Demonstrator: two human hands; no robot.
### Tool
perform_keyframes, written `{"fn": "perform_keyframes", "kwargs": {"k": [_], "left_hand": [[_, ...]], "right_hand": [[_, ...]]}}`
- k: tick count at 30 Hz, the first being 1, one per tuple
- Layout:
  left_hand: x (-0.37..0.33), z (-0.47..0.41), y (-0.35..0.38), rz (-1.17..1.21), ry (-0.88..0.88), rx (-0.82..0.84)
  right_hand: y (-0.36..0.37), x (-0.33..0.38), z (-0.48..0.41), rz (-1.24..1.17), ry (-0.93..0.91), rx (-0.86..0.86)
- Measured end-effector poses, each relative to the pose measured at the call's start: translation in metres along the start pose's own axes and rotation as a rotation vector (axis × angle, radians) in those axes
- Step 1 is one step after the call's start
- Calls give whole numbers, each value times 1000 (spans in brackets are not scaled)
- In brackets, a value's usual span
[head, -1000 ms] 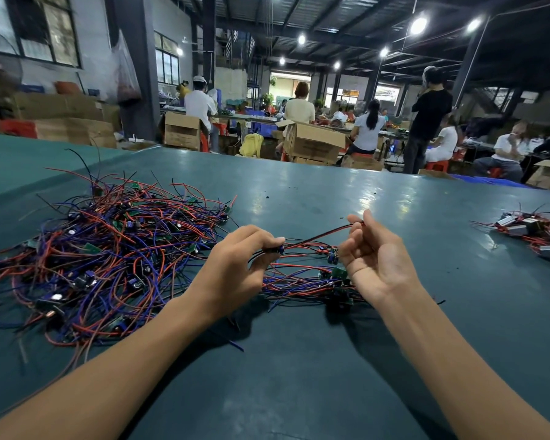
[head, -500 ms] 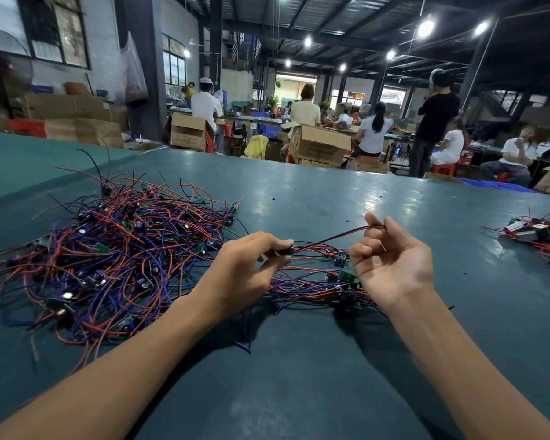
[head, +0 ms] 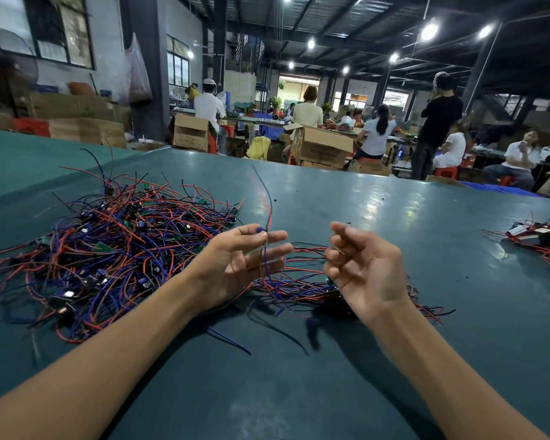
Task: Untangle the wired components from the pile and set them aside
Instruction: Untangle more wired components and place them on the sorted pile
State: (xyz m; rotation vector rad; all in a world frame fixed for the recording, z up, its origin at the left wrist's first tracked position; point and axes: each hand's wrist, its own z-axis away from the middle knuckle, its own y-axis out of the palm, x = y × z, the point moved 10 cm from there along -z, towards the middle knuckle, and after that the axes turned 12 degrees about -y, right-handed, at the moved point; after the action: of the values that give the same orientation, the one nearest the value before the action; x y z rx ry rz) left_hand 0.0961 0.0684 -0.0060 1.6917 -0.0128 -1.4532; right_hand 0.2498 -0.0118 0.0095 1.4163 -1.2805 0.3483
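Black and red, blue-capped: pinches the thin wired component (head: pixel 261 230) in the left hand (head: pixel 235 265), tail flicked upward, no longer stretched to the right hand (head: pixel 362 268), now apart, loosely curled, empty. Seems freed from the tangled red-blue wire pile (head: pixel 108 249), left on the teal desk (head: pixel 362 201); setting aside next.

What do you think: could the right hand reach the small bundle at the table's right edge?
Probably yes: only bare table lies between the right hand and the bundle, though it would need a sideways stretch.
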Motion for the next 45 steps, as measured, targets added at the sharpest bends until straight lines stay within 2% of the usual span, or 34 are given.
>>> {"fn": "perform_keyframes", "kwargs": {"k": [3, 6, 8, 14, 19, 24, 29, 34, 36, 39, 41, 45], "left_hand": [[-5, 2, 6, 6, 17, 61], [-4, 4, 12, -107, 5, 80], [-1, 3, 17, -139, 9, 87], [11, -4, 27, -247, 12, 105], [13, -6, 19, -275, 9, 83], [-7, -4, -4, -139, 107, -107], [-23, 0, -38, -114, 167, -309], [-21, -2, -46, -105, 178, -374], [-21, -2, -48, -107, 183, -390], [-24, 0, -47, -77, 180, -356], [-22, -1, -42, -29, 137, -280], [-11, -5, -27, 80, 25, -130]], "right_hand": [[15, -3, 7, 192, -28, 111], [29, 1, 13, 367, -156, 204], [38, -4, 18, 440, -173, 265], [52, -31, 29, 395, -20, 379], [56, -36, 31, 322, 36, 401], [62, -30, 38, 517, -3, 507], [73, -39, 49, 645, -43, 605], [67, -42, 51, 774, -54, 649], [64, -35, 50, 801, -111, 638], [63, -16, 45, 726, -246, 523], [60, -2, 39, 601, -312, 396], [32, 14, 23, 348, -290, 112]]}}
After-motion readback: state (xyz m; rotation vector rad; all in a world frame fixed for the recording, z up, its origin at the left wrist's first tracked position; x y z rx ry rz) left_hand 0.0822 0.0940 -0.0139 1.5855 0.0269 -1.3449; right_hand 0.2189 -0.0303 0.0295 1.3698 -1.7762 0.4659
